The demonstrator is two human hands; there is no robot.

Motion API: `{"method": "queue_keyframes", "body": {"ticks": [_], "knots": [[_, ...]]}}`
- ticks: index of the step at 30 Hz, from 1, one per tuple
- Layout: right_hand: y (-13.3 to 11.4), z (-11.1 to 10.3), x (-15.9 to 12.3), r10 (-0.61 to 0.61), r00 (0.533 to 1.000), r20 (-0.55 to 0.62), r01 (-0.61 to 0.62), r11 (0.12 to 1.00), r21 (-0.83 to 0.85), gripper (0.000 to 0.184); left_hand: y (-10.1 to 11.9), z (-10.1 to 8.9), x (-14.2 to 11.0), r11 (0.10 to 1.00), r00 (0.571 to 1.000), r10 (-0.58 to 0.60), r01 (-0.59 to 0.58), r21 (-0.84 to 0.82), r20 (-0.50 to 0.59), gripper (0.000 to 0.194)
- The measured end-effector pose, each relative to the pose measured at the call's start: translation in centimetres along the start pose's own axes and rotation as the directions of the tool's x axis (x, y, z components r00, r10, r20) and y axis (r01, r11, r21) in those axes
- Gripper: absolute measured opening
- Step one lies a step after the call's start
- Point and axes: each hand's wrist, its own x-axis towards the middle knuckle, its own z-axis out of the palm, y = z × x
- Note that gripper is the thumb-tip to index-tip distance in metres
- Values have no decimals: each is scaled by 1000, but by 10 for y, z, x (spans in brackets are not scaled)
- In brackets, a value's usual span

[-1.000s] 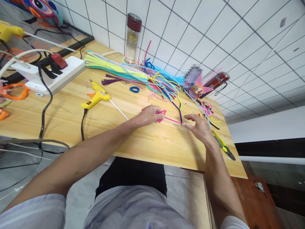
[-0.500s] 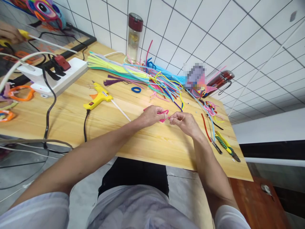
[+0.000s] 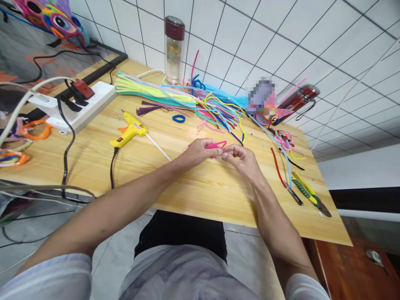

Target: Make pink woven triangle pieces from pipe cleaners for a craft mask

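Someone's left hand (image 3: 200, 152) squeezed a folded, bright pink, fuzzy-looking stem (image 3: 214, 146) over the pale wooden desk (image 3: 200, 187), likely so its folds wouldn't spring open, while the right hand (image 3: 242, 161), just beside it, pinched its end.

I'm watching the broad pale-yellow tabletop of grained wood (image 3: 193, 191) giving off a smooth, soft sheen. The bent bright-pink craft stem (image 3: 222, 144) is looking matt and fuzzy, and the boxy white plastic power strip (image 3: 100, 95) is looking smooth. The yellow pistol-shaped plastic glue gun (image 3: 132, 126) is shining slightly, while the dark-red cylindrical flask (image 3: 298, 101) is gleaming like polished metal.
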Motion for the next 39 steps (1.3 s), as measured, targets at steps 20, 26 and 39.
{"method": "queue_keyframes", "body": {"ticks": [20, 26, 39], "knots": [[0, 1, -3, 38, 999, -9, -36, 981, 189, 30, 11, 3, -1, 827, 951, -220, 300, -476, 218, 28], [2, 4, -4, 14, 999, -43, -4, 974, 226, 32, 14, 2, -6, 782, 924, -208, 354, -512, 322, 30], [2, 11, -5, -60, 998, -36, 67, 959, 276, 43, 4, 5, -1, 842, 975, -127, 204, -499, 183, 53]]}}
